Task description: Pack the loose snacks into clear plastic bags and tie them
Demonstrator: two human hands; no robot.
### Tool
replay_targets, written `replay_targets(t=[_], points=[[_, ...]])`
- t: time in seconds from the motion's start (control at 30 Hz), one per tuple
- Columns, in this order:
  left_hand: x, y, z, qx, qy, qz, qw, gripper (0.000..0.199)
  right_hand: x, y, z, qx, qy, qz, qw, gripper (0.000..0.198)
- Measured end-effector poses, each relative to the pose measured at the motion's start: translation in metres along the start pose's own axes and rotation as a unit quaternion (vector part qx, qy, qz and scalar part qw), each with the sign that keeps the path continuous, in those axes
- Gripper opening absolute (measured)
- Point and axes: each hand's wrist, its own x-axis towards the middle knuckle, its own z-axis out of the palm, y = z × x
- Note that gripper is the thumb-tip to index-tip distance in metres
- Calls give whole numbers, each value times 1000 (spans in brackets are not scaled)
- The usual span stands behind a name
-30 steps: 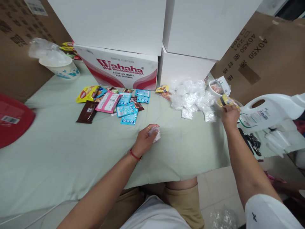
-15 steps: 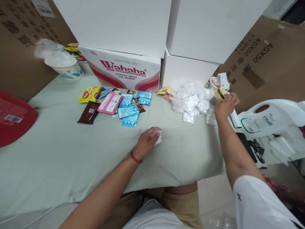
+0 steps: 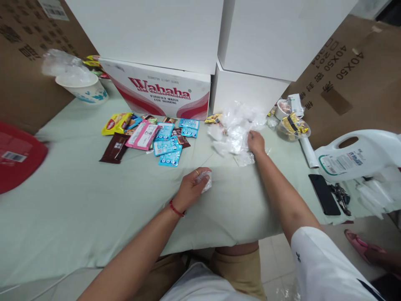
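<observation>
My left hand (image 3: pixel 192 185) is closed around a small crinkled clear plastic packet (image 3: pixel 206 182) above the front middle of the cloth. My right hand (image 3: pixel 257 142) presses against the right side of a heap of clear plastic packets (image 3: pixel 236 129), which looks smeared by motion. Its fingers are mostly hidden from me, turned toward the heap. Left of the heap lie snack packs: a yellow pack (image 3: pixel 116 123), a dark brown bar (image 3: pixel 115 148), a pink and white pack (image 3: pixel 143 134) and several blue sachets (image 3: pixel 170 157).
A Wahaha carton (image 3: pixel 163 93) and white boxes (image 3: pixel 250 90) wall off the back. A paper cup (image 3: pixel 83 88) stands at left. On the right are a plastic tub with yellow packs (image 3: pixel 293 126), a white jug (image 3: pixel 351 152), a phone (image 3: pixel 324 194) and keys (image 3: pixel 341 198).
My right hand has left the tub at the right and moved left to the heap. The clear packets have shifted left and spread. My left hand stays on its packet.
</observation>
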Motion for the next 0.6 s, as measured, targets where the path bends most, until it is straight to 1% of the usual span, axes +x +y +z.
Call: replay_targets(t=[0.07,0.1,0.17,0.23,0.3,0.37,0.43,0.47,0.5,0.53,0.6], points=[[1,-1,0,22,6,8,1000,42,-13,-19,15,-1,-17,-35,999,45],[1,-2,-1,27,10,9,1000,42,-17,-25,19,-3,-24,-43,999,45],[1,-3,-1,23,13,4,1000,43,-16,-30,13,-7,-46,-46,998,42],[1,-2,-2,14,9,-5,1000,45,-3,-24,-11,-20,-73,-28,997,36],[1,1,-2,13,5,-6,1000,45,19,-10,-46,-41,-75,12,996,35],[1,4,-2,10,5,-5,1000,45,44,3,-80,-50,-27,56,997,39],[0,6,-3,-10,6,-8,1000,46,64,12,-100,-46,4,83,995,48],[0,7,-4,-25,5,-9,1000,45,71,15,-103,-40,13,90,995,52],[0,6,-5,-43,2,-8,999,44,75,16,-100,-30,20,97,995,56],[0,5,-7,-61,0,-3,998,42,76,16,-92,-17,23,104,994,59],[0,1,-9,-97,-1,12,995,39,72,12,-68,10,14,111,994,63]])
